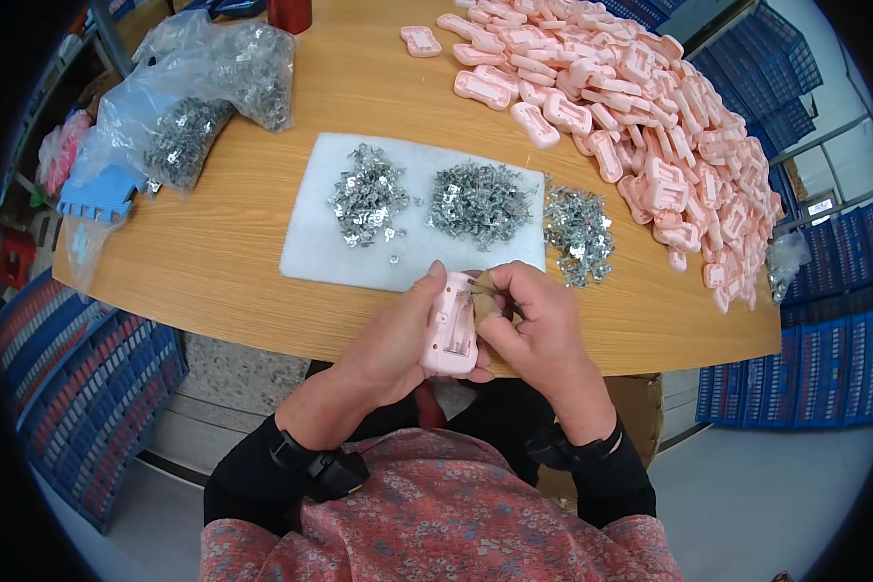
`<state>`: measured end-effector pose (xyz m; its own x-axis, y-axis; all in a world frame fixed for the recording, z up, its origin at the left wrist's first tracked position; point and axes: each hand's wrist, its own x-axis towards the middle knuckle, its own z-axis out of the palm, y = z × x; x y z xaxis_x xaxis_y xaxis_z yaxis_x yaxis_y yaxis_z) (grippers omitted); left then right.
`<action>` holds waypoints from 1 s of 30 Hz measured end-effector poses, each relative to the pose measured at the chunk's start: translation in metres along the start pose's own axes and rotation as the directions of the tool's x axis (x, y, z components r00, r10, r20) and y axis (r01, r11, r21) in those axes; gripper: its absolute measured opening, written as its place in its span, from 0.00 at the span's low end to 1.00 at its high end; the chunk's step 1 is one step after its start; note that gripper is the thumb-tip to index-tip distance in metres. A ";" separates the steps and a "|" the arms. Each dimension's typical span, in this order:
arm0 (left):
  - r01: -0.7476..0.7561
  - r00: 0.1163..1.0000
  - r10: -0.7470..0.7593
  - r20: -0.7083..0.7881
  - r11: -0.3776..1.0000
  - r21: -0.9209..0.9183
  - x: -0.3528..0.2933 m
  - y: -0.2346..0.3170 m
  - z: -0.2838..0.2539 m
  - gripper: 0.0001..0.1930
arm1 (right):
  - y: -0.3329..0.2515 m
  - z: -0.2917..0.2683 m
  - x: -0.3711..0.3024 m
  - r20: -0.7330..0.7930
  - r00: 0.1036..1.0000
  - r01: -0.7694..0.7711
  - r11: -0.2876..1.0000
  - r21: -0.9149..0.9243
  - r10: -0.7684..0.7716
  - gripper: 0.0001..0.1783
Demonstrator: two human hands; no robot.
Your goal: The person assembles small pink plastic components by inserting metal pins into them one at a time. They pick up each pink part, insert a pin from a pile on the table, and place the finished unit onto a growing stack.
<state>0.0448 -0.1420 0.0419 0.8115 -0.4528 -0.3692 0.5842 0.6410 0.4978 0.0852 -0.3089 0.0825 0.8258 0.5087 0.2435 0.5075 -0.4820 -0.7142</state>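
A pink plastic casing (443, 335) with an open battery compartment lies in my left hand (395, 335), above the table's near edge. My left thumb runs along its left side, and fingertips show under its lower right. My right hand (536, 315) pinches at the casing's upper right edge, with tan covers on thumb and forefinger. What those fingertips hold is too small to make out. Just beyond, a white foam sheet (306, 233) bears two heaps of small metal clips, a left heap (367, 194) and a right heap (480, 204).
Another heap of metal pieces (579, 235) lies right of the foam on the wooden table (233, 238). A large pile of pink casings (640, 116) covers the far right. Clear bags of metal parts (189, 136) and a blue foam piece (97, 194) sit left. Blue crates (92, 388) stand beside the table.
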 end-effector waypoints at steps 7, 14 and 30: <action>-0.006 1.000 0.006 0.000 1.000 0.024 0.005 -0.006 0.000 0.28 | 0.001 0.002 -0.004 0.003 0.991 0.130 0.967 -0.219 -0.133 0.14; 0.009 1.000 -0.009 0.015 1.000 0.029 0.002 -0.006 -0.002 0.30 | 0.011 -0.006 -0.009 -0.076 0.983 -0.157 0.978 0.136 0.168 0.11; -0.310 0.890 0.393 0.231 0.152 0.938 -0.019 0.018 0.008 0.18 | 0.015 -0.010 -0.017 0.336 0.828 -0.561 0.639 0.526 0.449 0.12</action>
<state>0.0401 -0.1269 0.0642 0.9546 -0.2940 0.0480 -0.1524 -0.3436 0.9267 0.0811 -0.3320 0.0747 0.8288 0.4442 -0.3402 -0.2684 -0.2179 -0.9383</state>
